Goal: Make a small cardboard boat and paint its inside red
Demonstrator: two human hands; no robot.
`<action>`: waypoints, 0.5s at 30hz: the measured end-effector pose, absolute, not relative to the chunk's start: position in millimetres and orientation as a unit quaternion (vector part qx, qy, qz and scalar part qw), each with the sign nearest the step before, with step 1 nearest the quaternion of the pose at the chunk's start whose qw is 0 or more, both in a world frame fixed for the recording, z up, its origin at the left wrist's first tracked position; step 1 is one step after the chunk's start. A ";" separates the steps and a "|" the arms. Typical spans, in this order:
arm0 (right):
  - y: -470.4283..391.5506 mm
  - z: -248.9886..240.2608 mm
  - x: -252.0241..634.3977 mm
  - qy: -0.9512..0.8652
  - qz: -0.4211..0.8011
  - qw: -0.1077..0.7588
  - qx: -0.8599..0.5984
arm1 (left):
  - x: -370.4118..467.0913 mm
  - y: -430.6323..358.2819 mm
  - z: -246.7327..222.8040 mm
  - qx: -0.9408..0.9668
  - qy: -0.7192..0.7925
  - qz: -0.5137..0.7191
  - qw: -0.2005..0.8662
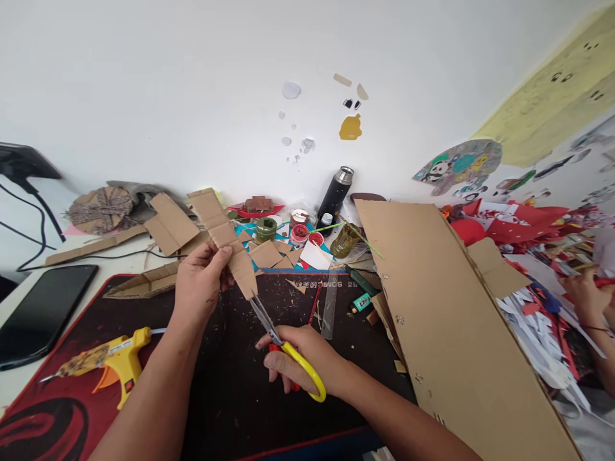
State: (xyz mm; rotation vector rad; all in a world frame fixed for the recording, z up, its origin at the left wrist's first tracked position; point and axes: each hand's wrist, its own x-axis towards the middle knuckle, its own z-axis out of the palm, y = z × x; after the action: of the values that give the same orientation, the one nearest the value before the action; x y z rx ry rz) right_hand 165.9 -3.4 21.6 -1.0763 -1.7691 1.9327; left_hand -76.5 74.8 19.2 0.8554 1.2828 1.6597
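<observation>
My left hand (199,272) pinches a long strip of brown cardboard (221,232) between thumb and fingers. The strip is creased across and tapers toward its lower end. My right hand (300,358) is closed on a pair of scissors (303,370) with yellow and red handles. The scissor blades point up and left, and their tips meet the strip's tapered end. Whether the blades are cutting into it I cannot tell. Below both hands lies a dark desk mat (240,397) sprinkled with small scraps.
A yellow glue gun (120,362) and a phone (45,314) lie at left. Paint jars (266,229), a black flask (335,192) and a clear ruler (329,304) are beyond my hands. A large cardboard sheet (446,307) leans at right; past it shows another person's hand (589,294).
</observation>
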 end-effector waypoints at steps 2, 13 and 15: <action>-4.0 23.1 165.4 -0.612 0.676 0.154 -0.381 | -76.0 73.7 18.3 0.358 0.515 0.646 0.436; -4.7 19.0 163.8 -0.590 0.688 0.161 -0.392 | -69.3 68.4 28.2 0.418 0.507 0.603 0.452; -4.8 18.8 163.7 -0.585 0.691 0.163 -0.392 | -70.9 68.7 27.5 0.419 0.505 0.607 0.448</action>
State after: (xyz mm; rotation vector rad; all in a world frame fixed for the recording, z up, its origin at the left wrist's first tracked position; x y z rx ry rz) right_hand 163.7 -4.8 18.8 -1.1170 -1.6684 1.9708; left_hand -70.9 68.7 27.5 1.0376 1.2488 1.5025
